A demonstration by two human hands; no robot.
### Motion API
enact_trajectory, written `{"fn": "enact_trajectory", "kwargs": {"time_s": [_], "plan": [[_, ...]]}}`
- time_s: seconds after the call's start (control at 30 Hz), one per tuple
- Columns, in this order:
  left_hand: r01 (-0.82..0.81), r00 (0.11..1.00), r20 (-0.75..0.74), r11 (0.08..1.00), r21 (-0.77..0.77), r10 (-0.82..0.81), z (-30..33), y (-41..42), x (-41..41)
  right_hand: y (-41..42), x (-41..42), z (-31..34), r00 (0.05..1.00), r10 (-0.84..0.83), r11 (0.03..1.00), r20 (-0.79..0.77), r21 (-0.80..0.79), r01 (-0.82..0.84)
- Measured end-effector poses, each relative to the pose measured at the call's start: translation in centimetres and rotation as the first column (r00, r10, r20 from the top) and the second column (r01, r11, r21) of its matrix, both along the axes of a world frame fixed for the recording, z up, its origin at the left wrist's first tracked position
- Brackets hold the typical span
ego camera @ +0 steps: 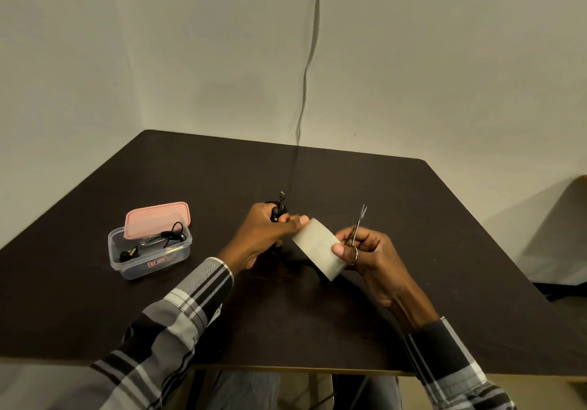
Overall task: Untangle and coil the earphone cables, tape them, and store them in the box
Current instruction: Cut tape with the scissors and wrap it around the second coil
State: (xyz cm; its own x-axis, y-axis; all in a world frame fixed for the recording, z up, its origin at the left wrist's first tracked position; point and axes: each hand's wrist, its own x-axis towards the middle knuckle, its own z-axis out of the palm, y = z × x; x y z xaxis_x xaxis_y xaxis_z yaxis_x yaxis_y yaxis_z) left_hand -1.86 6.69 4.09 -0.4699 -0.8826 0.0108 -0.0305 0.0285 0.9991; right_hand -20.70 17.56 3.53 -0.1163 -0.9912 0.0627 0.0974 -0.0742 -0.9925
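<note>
My left hand (263,234) grips a coiled black earphone cable (278,208) above the middle of the dark table, and its thumb and fingertip pinch one end of a wide strip of pale tape (317,247). My right hand (370,255) pinches the other end of the strip with its thumb and holds small metal scissors (357,230), blades pointing up. A clear plastic box (149,258) stands at the left with another black earphone set (152,242) inside.
A pink lid (157,219) leans on the box's far rim. The dark table (413,219) reaches to a pale wall, where a thin cable (306,75) hangs down. The table's front edge lies just above my knees.
</note>
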Motion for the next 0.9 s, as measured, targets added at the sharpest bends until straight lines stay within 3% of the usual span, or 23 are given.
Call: {"fn": "enact_trajectory", "kwargs": {"time_s": [0.27, 0.63, 0.9], "plan": [[-0.005, 1.0, -0.005, 1.0, 0.007, 0.005, -0.1, -0.5, -0.2, -0.3, -0.3, -0.3, 0.999, -0.044, 0.999, -0.02, 0.027, 0.045], [0.015, 1.0, -0.02, 0.983, -0.184, -0.019, -0.1, 0.4, -1.3, -1.5, 1.0, 1.5, 0.981, -0.117, 0.993, -0.157, 0.01, 0.12], [0.028, 0.999, -0.024, 0.997, -0.068, -0.03, -0.7, -0.4, -0.9, -0.2, 1.4, 0.8, 0.994, -0.063, 0.998, -0.089, -0.01, 0.063]]}}
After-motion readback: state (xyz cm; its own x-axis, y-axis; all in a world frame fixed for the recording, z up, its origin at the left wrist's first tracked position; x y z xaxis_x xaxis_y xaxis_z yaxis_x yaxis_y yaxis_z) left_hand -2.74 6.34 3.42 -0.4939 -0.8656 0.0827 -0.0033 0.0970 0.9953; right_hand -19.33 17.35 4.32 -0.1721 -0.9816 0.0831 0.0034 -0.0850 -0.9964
